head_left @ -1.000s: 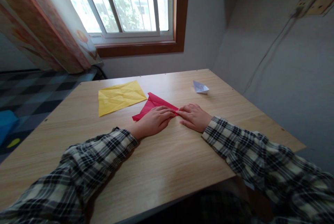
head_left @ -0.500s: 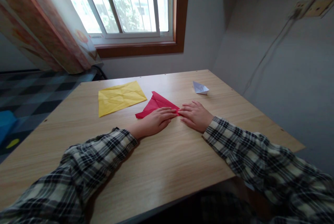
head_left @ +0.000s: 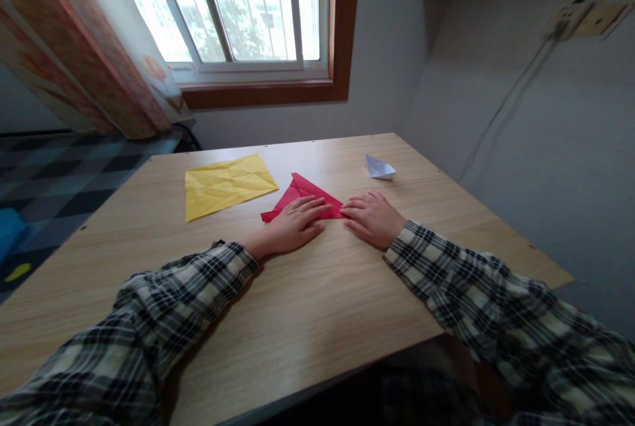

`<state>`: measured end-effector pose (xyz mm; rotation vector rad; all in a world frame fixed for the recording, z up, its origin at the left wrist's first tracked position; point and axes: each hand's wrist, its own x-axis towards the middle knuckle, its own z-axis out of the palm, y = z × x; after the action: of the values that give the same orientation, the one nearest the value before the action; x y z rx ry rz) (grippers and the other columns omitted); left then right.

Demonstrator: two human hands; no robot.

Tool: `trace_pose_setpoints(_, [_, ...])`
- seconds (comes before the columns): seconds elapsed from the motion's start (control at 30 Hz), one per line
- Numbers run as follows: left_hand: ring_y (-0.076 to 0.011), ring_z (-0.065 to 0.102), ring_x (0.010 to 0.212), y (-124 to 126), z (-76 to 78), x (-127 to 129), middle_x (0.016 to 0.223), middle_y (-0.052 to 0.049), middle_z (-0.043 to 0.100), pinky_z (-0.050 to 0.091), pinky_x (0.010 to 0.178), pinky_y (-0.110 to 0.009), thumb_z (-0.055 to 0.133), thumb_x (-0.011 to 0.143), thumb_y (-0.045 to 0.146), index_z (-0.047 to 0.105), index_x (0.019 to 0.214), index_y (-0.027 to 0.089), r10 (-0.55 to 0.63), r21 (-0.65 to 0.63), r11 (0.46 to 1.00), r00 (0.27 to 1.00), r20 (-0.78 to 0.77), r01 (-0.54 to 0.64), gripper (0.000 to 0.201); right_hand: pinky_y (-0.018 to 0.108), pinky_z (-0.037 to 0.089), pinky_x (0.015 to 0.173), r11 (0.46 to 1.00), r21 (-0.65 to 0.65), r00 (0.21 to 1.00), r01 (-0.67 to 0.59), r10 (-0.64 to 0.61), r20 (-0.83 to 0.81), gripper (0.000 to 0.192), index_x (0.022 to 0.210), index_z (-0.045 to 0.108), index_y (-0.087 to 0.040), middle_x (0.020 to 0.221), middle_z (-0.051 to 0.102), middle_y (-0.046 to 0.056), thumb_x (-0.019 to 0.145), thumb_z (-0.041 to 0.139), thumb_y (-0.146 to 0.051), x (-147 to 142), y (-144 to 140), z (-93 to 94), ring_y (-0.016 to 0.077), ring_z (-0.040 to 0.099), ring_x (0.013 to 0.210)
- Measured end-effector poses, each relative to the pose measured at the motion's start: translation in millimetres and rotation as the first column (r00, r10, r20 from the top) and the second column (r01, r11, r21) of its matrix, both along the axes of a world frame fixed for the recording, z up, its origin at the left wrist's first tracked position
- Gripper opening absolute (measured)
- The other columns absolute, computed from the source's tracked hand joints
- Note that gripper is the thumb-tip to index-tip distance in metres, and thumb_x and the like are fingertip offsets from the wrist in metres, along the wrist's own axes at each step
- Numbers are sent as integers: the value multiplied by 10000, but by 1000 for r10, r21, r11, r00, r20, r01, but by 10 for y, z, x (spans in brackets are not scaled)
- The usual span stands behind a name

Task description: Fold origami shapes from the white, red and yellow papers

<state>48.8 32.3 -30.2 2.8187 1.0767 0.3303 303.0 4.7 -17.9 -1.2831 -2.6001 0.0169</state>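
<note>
Resting flat on folded red paper (head_left: 301, 192): left hand (head_left: 292, 226), palm down, fingers (head_left: 311, 204) spread slightly, covering the paper's near part. Right hand (head_left: 373, 217): flat on the wooden counter (head_left: 317, 307), fingers close together, tips touching the paper's right corner; nothing pinched. Red paper: triangular, mid-counter, between both hands and the window side. Creased yellow paper sheet (head_left: 225, 183): just left of the red paper, apart. Small white folded paper boat (head_left: 380, 167): far right, well apart. Both sleeves: plaid.
</note>
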Motion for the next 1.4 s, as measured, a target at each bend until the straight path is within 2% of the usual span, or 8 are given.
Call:
trace_pose_setpoints(0.13, [-263, 386, 1467, -7, 8, 24, 1568, -85, 468, 288, 1225, -486, 398, 1038, 442, 538, 1436, 215, 80, 17, 997, 997, -4, -80, 479, 525, 214, 1167, 1000, 10, 1000, 11, -11, 0, 343, 1224, 697, -220, 1339, 677, 86, 1033, 458, -375, 4, -1, 7, 260, 539, 1304])
trace_pose_setpoints(0.3, [-266, 362, 1483, -44, 46, 51, 1575, -91, 458, 276, 1234, -477, 373, 1036, 460, 518, 1460, 196, 121, -5, 993, 992, -32, -121, 520, 504, 229, 1148, 997, 30, 998, 65, -66, 17, 335, 1165, 732, -232, 1306, 697, 83, 1033, 458, -372, 26, -7, 45, 256, 562, 1268])
trace_pose_setpoints(0.53, [-268, 333, 1498, -75, 94, 63, 1587, -88, 440, 270, 1238, -469, 343, 1030, 491, 481, 1493, 182, 140, -23, 990, 989, -52, -142, 573, 492, 220, 1134, 989, 30, 989, 146, -147, 11, 348, 1079, 767, -230, 1254, 722, 81, 1033, 444, -350, 46, -28, 96, 249, 573, 1244])
trace_pose_setpoints(0.93, [-275, 356, 1482, -90, 104, 58, 1580, -93, 450, 285, 1227, -473, 325, 1032, 508, 451, 1502, 175, 150, -20, 988, 988, -45, -151, 589, 501, 269, 1109, 949, 4, 943, 314, -313, 114, 336, 1081, 747, -179, 1237, 717, 122, 1018, 437, -295, 105, -9, 154, 267, 604, 1178])
trace_pose_setpoints(1.2, [-296, 390, 1454, -61, 30, 23, 1540, -109, 498, 333, 1198, -492, 356, 1036, 504, 485, 1466, 175, 126, 48, 991, 992, -18, -125, 557, 478, 339, 1009, 936, 25, 926, 350, -350, 139, 306, 1024, 727, -136, 1141, 731, 163, 985, 479, -311, 133, 19, 153, 295, 623, 1088])
trace_pose_setpoints(1.4, [-324, 362, 1458, -139, 13, 32, 1537, -155, 476, 316, 1202, -536, 459, 1004, 395, 497, 1442, 149, 130, 202, 969, 989, 73, -142, 504, 456, 340, 1014, 944, 11, 935, 330, -329, 130, 286, 1038, 714, -138, 1159, 714, 155, 979, 506, -327, 139, 46, 120, 295, 607, 1118])
